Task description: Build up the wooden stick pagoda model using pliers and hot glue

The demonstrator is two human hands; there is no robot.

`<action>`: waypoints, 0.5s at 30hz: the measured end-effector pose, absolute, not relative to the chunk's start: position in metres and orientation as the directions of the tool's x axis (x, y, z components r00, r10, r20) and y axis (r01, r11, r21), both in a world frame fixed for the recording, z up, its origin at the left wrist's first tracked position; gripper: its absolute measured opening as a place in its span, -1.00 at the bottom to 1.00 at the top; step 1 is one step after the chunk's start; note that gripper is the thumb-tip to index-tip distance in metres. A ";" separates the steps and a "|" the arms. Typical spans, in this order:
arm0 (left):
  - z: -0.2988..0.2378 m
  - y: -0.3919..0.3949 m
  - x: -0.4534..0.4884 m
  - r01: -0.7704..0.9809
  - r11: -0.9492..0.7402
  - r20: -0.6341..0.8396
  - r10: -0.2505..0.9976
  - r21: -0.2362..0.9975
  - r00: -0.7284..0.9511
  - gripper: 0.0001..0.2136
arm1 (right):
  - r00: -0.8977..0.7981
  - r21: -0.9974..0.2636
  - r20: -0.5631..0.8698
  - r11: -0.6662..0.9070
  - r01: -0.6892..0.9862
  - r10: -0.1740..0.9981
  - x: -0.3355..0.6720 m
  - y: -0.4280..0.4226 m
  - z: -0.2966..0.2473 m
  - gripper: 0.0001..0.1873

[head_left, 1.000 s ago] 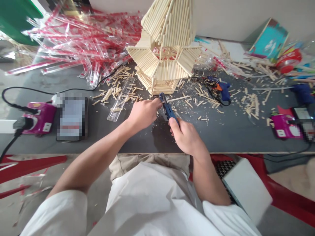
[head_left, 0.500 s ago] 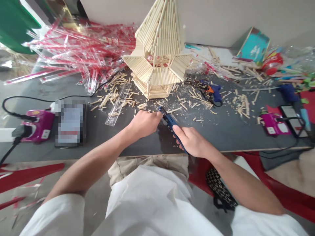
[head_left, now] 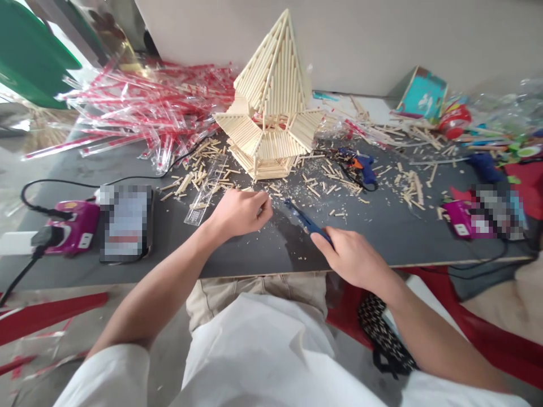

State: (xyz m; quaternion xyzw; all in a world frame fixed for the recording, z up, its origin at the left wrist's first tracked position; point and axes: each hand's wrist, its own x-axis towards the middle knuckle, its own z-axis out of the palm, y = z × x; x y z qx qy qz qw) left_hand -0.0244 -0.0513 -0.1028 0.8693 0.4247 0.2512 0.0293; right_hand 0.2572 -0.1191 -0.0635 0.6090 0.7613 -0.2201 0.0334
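My right hand (head_left: pixel 350 254) is closed round the handle end of a pair of blue-handled pliers (head_left: pixel 311 225), whose dark head points away and to the left over the table. Left of that head, my left hand (head_left: pixel 244 212) is closed in a loose fist just above the tabletop. Whatever its curled fingers hold, if anything, is hidden. Behind both hands stands a model tower of thin wooden sticks (head_left: pixel 275 73), with a pointed roof, flared panels and a narrower base. Short cut stick pieces (head_left: pixel 311 189) and crumbs lie around its foot.
A clear plastic ruler (head_left: pixel 206 192) lies left of the tower. Further left are a phone (head_left: pixel 127 223) and a purple power socket (head_left: pixel 78 226) with black cables. Red-and-clear wrappers (head_left: pixel 165 107) pile up behind. Blue glue guns (head_left: pixel 367 169) rest on the right.
The pliers have drawn back to the right, away from my left hand. My left hand has shifted slightly left, still closed. The view has tilted up a little, showing the tower's tip.
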 end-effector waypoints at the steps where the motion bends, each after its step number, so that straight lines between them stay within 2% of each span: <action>1: -0.104 -0.051 -0.024 0.724 -0.631 0.399 0.762 0.278 0.510 -0.75 | -0.214 -0.217 -0.270 0.157 0.963 0.939 0.259 -0.118 -0.066 -0.48; 5: -0.106 -0.048 -0.022 0.727 -0.612 0.355 0.785 0.311 0.509 -0.72 | -0.108 0.060 -0.032 0.110 0.992 0.994 0.262 -0.105 -0.085 -0.41; 8: -0.108 -0.046 -0.023 0.723 -0.614 0.348 0.785 0.317 0.513 -0.72 | -0.112 0.178 0.050 0.102 0.979 0.992 0.259 -0.096 -0.098 -0.27; 11: -0.113 -0.043 -0.024 0.714 -0.617 0.351 0.783 0.329 0.514 -0.72 | -0.122 0.182 0.063 0.109 0.977 0.991 0.253 -0.083 -0.095 -0.17; 13: -0.117 -0.042 -0.025 0.709 -0.618 0.350 0.783 0.341 0.514 -0.73 | -0.137 0.130 0.046 0.130 0.983 0.989 0.251 -0.063 -0.085 -0.24; 15: -0.120 -0.041 -0.026 0.706 -0.610 0.344 0.790 0.359 0.508 -0.73 | -0.159 0.025 0.055 0.158 0.987 0.986 0.249 -0.033 -0.074 -0.40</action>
